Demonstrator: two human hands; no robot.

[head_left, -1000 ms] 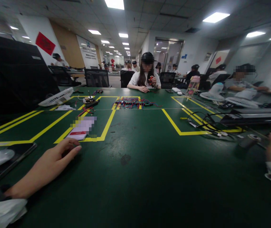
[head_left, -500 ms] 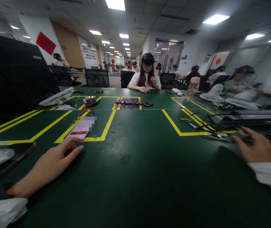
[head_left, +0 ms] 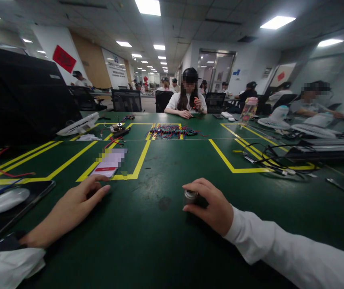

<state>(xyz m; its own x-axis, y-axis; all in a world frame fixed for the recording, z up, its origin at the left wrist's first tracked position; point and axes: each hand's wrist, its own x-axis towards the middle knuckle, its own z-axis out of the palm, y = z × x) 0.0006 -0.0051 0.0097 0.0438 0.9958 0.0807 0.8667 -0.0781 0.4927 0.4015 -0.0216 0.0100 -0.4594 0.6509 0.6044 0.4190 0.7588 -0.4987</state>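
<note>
My right hand (head_left: 211, 206) rests on the green table (head_left: 166, 241) in front of me, fingers wrapped round a small silver cylindrical part (head_left: 189, 197) whose end pokes out by the thumb. My left hand (head_left: 72, 208) lies on the table to the left, fingers loosely curled and pointing forward, just short of a phone (head_left: 107, 168) with a blurred screen. Whether the left hand has anything under it is hidden.
Yellow tape lines (head_left: 138, 162) mark boxes on the table. A white mouse (head_left: 6, 200) sits on a dark pad at left, cables (head_left: 268, 156) at right, a pile of coloured wires (head_left: 172, 131) further back. Other people sit at the far side and right.
My right hand has swung from the far right by the cables to the middle of the table, now closed on a small silver part. The left hand has hardly moved.
</note>
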